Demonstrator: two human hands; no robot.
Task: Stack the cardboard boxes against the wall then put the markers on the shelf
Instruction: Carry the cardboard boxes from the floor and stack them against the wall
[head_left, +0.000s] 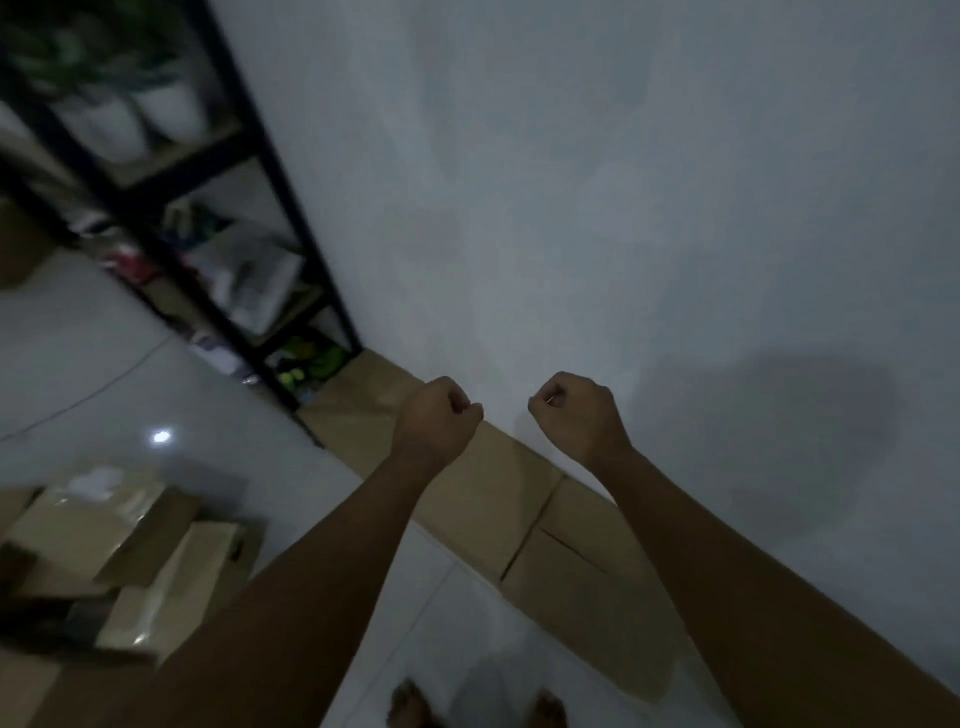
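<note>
Left hand (439, 415): curled into a fist, holding nothing.
Right hand (574, 410): also fisted, empty.
Cardboard boxes (519, 499): flat along the wall (623, 182) base.
Shelf (270, 171): left.

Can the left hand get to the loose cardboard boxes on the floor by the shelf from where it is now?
Probably yes. The left hand holds nothing, fingers curled, raised in front of the wall. The loose boxes lie low to its left on open floor with nothing between, though the person would likely have to turn and bend down.
</note>
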